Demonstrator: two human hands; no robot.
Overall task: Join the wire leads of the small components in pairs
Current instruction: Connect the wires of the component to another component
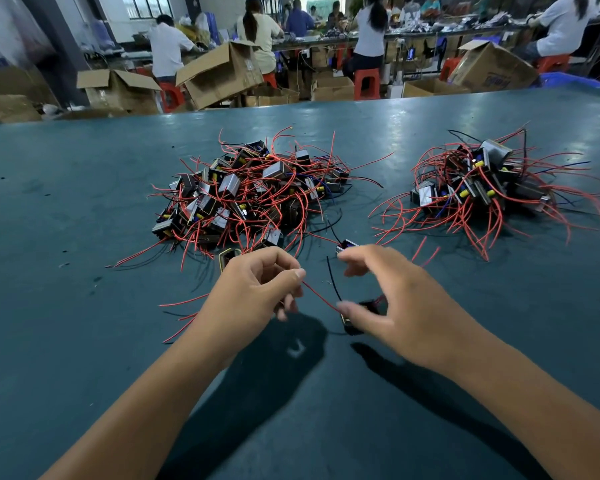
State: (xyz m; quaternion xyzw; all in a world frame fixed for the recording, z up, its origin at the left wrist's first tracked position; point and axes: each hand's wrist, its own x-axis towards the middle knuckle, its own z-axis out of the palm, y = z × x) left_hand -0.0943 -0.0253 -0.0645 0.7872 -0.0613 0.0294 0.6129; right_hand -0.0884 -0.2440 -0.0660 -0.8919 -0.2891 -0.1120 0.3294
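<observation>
My left hand [257, 289] pinches a thin red wire lead [317, 296] between thumb and fingers. The lead runs down to the right to a small black component [352, 322] that hangs under my right hand [392, 299]. My right thumb touches that component, and a black lead [332, 278] rises from it. My right fingers are curved and blurred, with their tips beside another small component [346, 244] on the table. A third component [227, 256] lies just beyond my left hand.
A large pile of black components with red leads [250, 192] sits on the green table [84, 202] ahead. A smaller pile [482, 185] lies to the right. Beyond the table's far edge are cardboard boxes [219, 74], red stools and seated people.
</observation>
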